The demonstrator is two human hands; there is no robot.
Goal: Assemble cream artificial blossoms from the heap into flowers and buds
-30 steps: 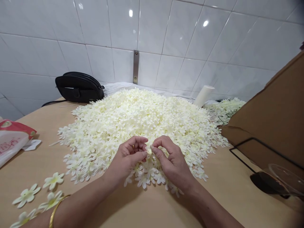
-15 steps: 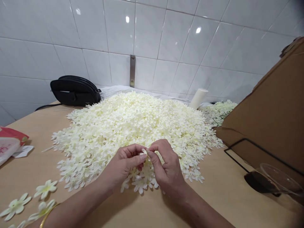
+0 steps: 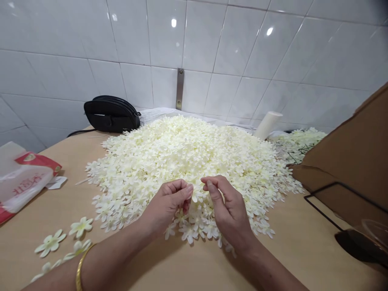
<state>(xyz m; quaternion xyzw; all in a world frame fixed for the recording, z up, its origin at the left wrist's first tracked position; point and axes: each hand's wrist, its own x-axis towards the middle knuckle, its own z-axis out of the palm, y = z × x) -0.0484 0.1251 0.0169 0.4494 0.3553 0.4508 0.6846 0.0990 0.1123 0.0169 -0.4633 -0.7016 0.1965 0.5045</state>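
Observation:
A wide heap of pale cream artificial flowers [image 3: 182, 149] covers the middle of the table, loose and many-petalled. My left hand [image 3: 171, 202] is closed in a pinch at the heap's near side, and a cream flower [image 3: 196, 195] shows at its fingertips, partly hidden. A short gap to the right, my right hand [image 3: 232, 212] has thumb and forefinger pressed together; whatever is between them, if anything, is too small to make out. The two hands are apart. Several single flowers [image 3: 50, 243] lie on the table by my left forearm.
Behind the heap stand a black bag [image 3: 112, 115] and a white roll [image 3: 268, 125] against the tiled wall. At the right are a cardboard box [image 3: 348, 161], a black wire frame [image 3: 324, 188] and dark glasses [image 3: 360, 244]. A red-and-white plastic packet [image 3: 30, 178] lies left.
My hands have moved apart from where their fingertips met around a flower; the right hand has drawn off to the right. The whole view has shifted, so things sit further right.

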